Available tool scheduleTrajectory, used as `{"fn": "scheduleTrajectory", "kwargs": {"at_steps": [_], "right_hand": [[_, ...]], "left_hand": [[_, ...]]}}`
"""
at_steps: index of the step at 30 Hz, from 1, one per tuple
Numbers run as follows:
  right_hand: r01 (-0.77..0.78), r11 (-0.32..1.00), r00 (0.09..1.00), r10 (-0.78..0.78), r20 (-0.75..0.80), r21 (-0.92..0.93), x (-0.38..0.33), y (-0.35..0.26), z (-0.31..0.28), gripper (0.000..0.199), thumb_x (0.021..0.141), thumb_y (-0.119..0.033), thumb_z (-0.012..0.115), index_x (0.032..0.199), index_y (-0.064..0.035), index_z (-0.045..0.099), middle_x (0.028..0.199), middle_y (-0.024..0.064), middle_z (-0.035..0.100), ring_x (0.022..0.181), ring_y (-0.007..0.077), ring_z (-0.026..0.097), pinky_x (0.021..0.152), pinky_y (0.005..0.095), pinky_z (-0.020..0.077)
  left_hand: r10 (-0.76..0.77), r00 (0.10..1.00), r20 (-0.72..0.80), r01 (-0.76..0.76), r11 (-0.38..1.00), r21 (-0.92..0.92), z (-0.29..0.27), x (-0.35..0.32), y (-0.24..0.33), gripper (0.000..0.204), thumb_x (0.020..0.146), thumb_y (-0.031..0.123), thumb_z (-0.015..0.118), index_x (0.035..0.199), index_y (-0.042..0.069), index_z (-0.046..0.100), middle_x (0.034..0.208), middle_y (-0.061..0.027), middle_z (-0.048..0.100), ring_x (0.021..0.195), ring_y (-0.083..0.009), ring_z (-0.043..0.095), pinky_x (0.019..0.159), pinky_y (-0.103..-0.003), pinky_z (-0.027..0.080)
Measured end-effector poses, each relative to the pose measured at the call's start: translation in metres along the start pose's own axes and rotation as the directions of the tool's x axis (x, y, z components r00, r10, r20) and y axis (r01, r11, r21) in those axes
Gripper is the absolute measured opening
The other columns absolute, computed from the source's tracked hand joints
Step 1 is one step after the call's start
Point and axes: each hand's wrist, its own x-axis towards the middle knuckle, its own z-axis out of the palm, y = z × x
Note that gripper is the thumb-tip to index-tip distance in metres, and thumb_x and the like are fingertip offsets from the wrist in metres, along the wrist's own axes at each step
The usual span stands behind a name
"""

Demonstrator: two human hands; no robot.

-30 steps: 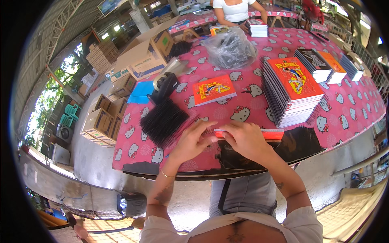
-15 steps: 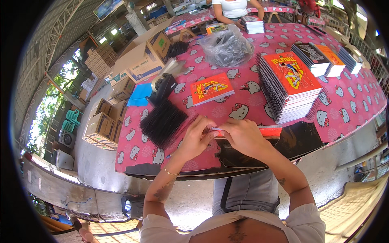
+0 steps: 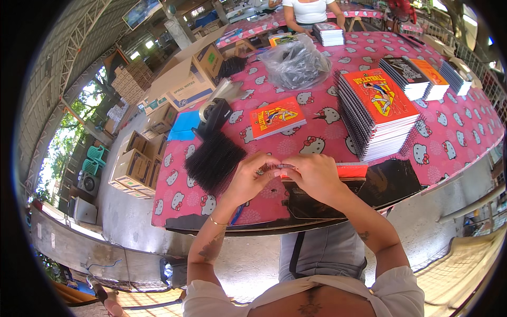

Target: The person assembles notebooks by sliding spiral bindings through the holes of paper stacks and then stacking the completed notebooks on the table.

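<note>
Head view: a thin, red-covered paper notebook (image 3: 353, 170) lies on a flat black board (image 3: 393, 179) at the near edge of the pink patterned tabletop (image 3: 264, 212). The right hand (image 3: 317, 178) has its grip closed on the notebook's left end; the left hand's (image 3: 252, 173) grip I cannot tell. Probably light and flexible, best held by its edges; knuckles hide much of it.

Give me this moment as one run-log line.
left hand: at left end of red notebook; right hand: over same end; grip detail: unclear; left: black coils; beyond: orange notebook; right: notebook stack
</note>
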Motion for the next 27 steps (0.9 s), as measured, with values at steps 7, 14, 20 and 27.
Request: {"fn": "scheduleTrajectory", "kwargs": {"at_steps": [7, 14, 20, 27], "right_hand": [[0.057, 0.998, 0.998, -0.058, -0.038, -0.036, -0.002, 0.004, 0.003, 0.014, 0.090, -0.027, 0.070, 0.091, -0.0139, 0.073, 0.071, 0.0074, 0.069, 0.062, 0.0304, 0.068, 0.055, 0.0442, 0.0517], [0.124, 0.968, 0.985, -0.146, -0.088, -0.218, -0.025, 0.023, -0.017, 0.008, 0.086, -0.015, 0.070, 0.094, -0.0132, 0.072, 0.076, 0.0053, 0.069, 0.063, 0.0286, 0.067, 0.057, 0.0421, 0.0505], [0.076, 0.987, 0.997, -0.075, 0.012, -0.144, -0.020, 0.026, -0.018, 0.009, 0.087, -0.015, 0.070, 0.096, -0.0130, 0.071, 0.074, 0.0059, 0.069, 0.065, 0.0301, 0.067, 0.056, 0.0433, 0.0509], [0.062, 0.988, 0.998, -0.064, -0.016, -0.141, -0.018, 0.022, -0.014, 0.008, 0.085, -0.017, 0.065, 0.083, -0.0099, 0.067, 0.076, 0.0081, 0.069, 0.063, 0.0319, 0.069, 0.056, 0.0447, 0.0537]], "left_hand": [[-0.048, 0.999, 0.019, 0.049, 0.999, -0.018, -0.002, 0.000, -0.004, 0.019, 0.088, 0.002, 0.078, 0.106, -0.001, 0.072, 0.091, -0.0100, 0.070, 0.080, -0.0173, 0.066, 0.072, -0.031, 0.052], [0.051, 0.999, 0.008, -0.051, 0.994, 0.096, 0.011, 0.003, 0.008, 0.016, 0.097, 0.014, 0.069, 0.105, 0.000, 0.070, 0.088, -0.0144, 0.062, 0.074, -0.0269, 0.063, 0.068, -0.038, 0.050], [0.019, 0.994, 0.111, -0.058, 0.932, 0.358, 0.013, 0.005, -0.007, 0.033, 0.097, 0.025, 0.070, 0.119, 0.002, 0.062, 0.110, -0.0141, 0.060, 0.095, -0.0329, 0.062, 0.084, -0.044, 0.050], [0.041, 0.992, -0.120, 0.054, 0.715, 0.697, 0.111, -0.071, 0.002, 0.087, 0.104, 0.058, 0.039, 0.153, -0.013, 0.028, 0.162, -0.0327, 0.028, 0.152, -0.0520, 0.022, 0.119, -0.069, 0.011]]}}
